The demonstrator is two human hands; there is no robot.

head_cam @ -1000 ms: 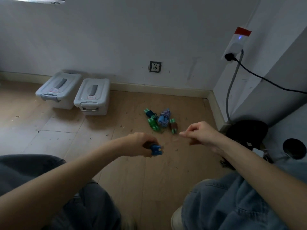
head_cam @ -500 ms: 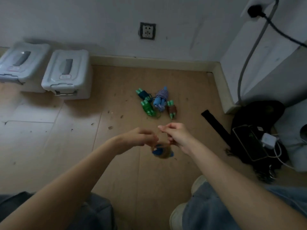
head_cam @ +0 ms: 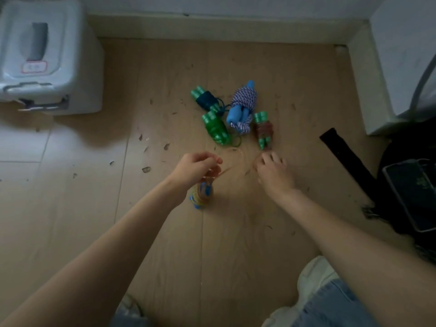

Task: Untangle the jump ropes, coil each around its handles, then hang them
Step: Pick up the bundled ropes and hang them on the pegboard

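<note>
At the upper left of the frame a pale plastic storage box point(head_cam: 47, 55) sits on the wooden floor point(head_cam: 165, 232). Just left of centre, the left hand point(head_cam: 195, 167) grips a blue-handled jump rope point(head_cam: 200, 194) wrapped in tan cord, fingers curled round its top. A loose tan strand point(head_cam: 236, 159) arcs from there to the right hand point(head_cam: 271, 171), whose fingertips pinch it. Above the hands, four coiled ropes lie together: dark teal point(head_cam: 206, 100), green point(head_cam: 215, 128), blue-and-white point(head_cam: 243, 105) and brown point(head_cam: 263, 131). At the far right lies a black bag point(head_cam: 405, 185).
</note>
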